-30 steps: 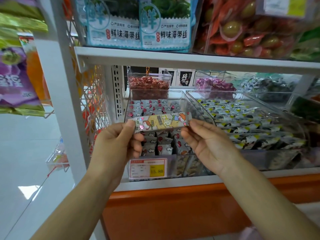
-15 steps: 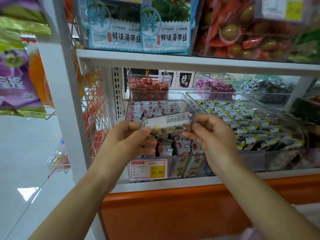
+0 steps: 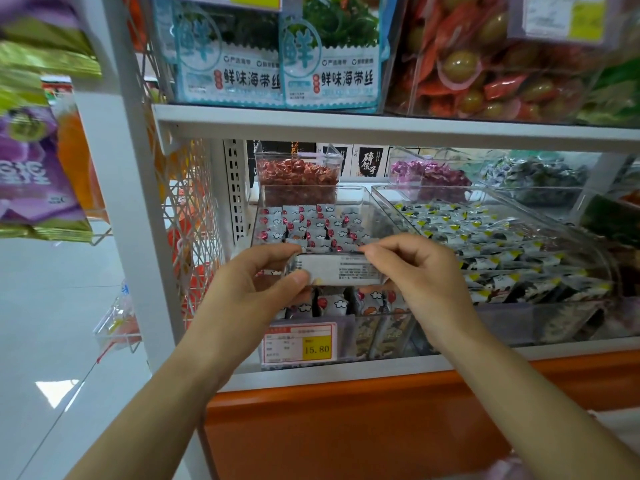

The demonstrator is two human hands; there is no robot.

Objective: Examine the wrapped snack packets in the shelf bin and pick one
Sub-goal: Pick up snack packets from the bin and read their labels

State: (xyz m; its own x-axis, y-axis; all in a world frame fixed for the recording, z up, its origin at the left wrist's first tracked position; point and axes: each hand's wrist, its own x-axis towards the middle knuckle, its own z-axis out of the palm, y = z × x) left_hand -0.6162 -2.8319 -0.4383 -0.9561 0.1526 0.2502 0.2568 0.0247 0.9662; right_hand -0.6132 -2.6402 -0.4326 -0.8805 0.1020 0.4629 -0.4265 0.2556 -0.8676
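While both hands pinched it by its ends, one snack packet (image 3: 341, 271) showed its white printed back.
The left hand (image 3: 249, 289) held the 9 o'clock end and the right hand (image 3: 426, 282) the 3 o'clock end, each grip narrow, closed on the wrapper. The packet hung above the front of the clear shelf bin (image 3: 360, 202), with more packets (image 3: 311, 220) at 12 o'clock and a price tag (image 3: 299, 342) at 6 o'clock.
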